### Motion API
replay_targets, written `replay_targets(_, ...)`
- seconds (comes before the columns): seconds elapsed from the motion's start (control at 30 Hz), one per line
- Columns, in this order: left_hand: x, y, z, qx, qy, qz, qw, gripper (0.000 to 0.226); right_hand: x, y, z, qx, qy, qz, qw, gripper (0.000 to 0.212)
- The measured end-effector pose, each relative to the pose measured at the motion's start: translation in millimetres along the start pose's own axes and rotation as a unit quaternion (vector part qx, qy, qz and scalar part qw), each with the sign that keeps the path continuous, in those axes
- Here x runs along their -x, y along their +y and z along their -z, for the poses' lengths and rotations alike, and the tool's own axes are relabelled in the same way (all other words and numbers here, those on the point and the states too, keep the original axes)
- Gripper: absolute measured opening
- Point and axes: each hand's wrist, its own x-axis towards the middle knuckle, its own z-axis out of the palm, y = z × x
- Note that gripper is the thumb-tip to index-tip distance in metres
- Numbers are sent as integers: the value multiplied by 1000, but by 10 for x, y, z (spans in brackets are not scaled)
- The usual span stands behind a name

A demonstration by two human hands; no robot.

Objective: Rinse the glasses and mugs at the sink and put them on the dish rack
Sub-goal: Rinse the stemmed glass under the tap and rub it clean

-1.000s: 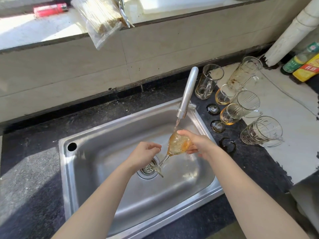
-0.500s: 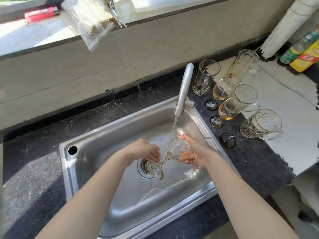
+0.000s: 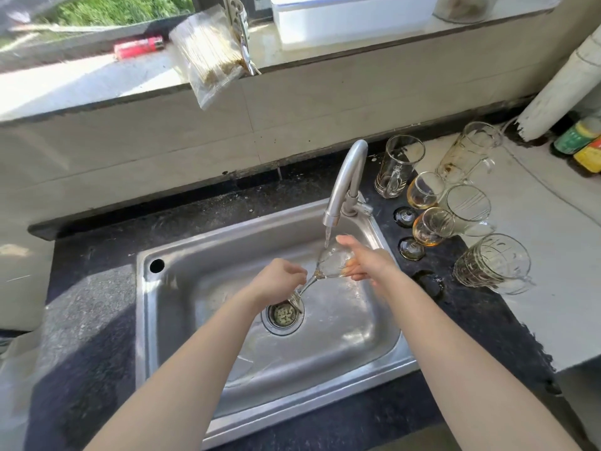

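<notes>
Moved: amber dregs seen 1 second ago are gone from the wine glass (image 3: pixel 331 263); its bowl now sits higher, right under the stream.
Left hand (image 3: pixel 279 281): fingers curled round the stem, setting the tilt so water can run out toward the drain (image 3: pixel 283 315).
Right hand (image 3: pixel 364 262): grasps the bowl between thumb and fingers, steadying wet glass, probably rubbing it.
Glass position: over the sink's (image 3: pixel 143 288) back right part, mouth toward the tap (image 3: pixel 348 177), foot low above the drain.
Waiting: 2 stemmed glasses (image 3: pixel 434 227) with amber dregs and 4 mugs (image 3: pixel 492 263) crowd the worktop edge right of the sink, within reach.
Dish rack: not in view.
</notes>
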Motion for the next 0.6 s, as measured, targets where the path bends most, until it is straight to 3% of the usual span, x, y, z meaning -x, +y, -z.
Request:
replay_targets(0.47, 60, 109, -48, 15, 12, -1, 1000, 21, 81, -20, -7, 4, -72, -12, 997, 65)
replay_targets(0.6, 50, 159, -71, 20, 35, -16, 999, 23, 110, 55, -147, -28, -31, 61, 997, 73)
